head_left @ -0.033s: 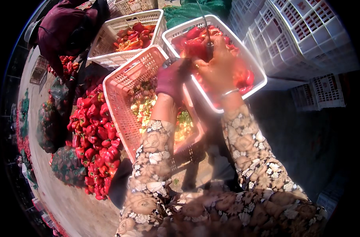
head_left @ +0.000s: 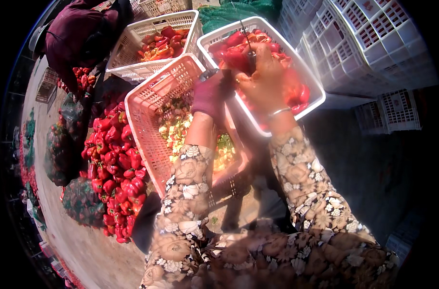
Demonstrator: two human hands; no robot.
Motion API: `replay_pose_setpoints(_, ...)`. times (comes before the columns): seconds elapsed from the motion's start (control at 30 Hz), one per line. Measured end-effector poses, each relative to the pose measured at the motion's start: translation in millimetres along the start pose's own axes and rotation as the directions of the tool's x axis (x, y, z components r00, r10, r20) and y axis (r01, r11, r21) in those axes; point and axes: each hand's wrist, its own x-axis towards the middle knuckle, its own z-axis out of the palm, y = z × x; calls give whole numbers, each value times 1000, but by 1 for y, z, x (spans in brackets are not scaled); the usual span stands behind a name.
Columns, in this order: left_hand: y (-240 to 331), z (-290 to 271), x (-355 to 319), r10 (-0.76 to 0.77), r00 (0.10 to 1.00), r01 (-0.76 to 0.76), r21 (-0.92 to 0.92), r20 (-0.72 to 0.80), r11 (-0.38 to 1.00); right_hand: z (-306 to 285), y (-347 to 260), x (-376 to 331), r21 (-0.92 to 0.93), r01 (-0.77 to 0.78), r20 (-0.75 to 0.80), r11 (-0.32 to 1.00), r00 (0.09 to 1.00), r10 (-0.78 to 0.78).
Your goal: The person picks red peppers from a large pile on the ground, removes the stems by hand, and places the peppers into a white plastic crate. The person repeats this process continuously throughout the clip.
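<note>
My left hand [head_left: 211, 94], in a purple glove, is closed over the inner edge of the pink crate [head_left: 149, 103]. A red bell pepper [head_left: 235, 59] shows at its fingertips and appears gripped there; the fingers are partly in shadow. My bare right hand [head_left: 263, 79] is wrapped round the dark handle of a knife [head_left: 251, 61], whose thin blade points up and away. Below the right hand is a white crate [head_left: 312, 85] of cut red peppers [head_left: 296, 94]. Pale yellow-green pepper cores [head_left: 176, 127] lie in the pink crate.
A heap of whole red peppers [head_left: 116, 168] lies at the left, beside green net sacks [head_left: 83, 202]. Another white crate [head_left: 128, 53] holds cut peppers. Tall stacked crates [head_left: 344, 53] stand at the right. A person in dark red [head_left: 77, 36] bends over at the far left.
The right hand has shifted slightly left, and the knife blade leans a little further left. The left hand has barely moved.
</note>
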Motion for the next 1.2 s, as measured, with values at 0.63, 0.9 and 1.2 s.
replay_pose_setpoints(0.63,30,56,50,-189,961,276,-647,202,711,-36,42,16,6,-178,-290,984,941,172)
replay_pose_setpoints(0.9,20,65,30,-166,977,210,-780,136,590,-32,46,18,97,-200,-269,975,938,219)
replay_pose_setpoints(1.2,-2,89,30,-233,972,163,-757,14,632,-38,41,11,31,-224,-206,974,952,225)
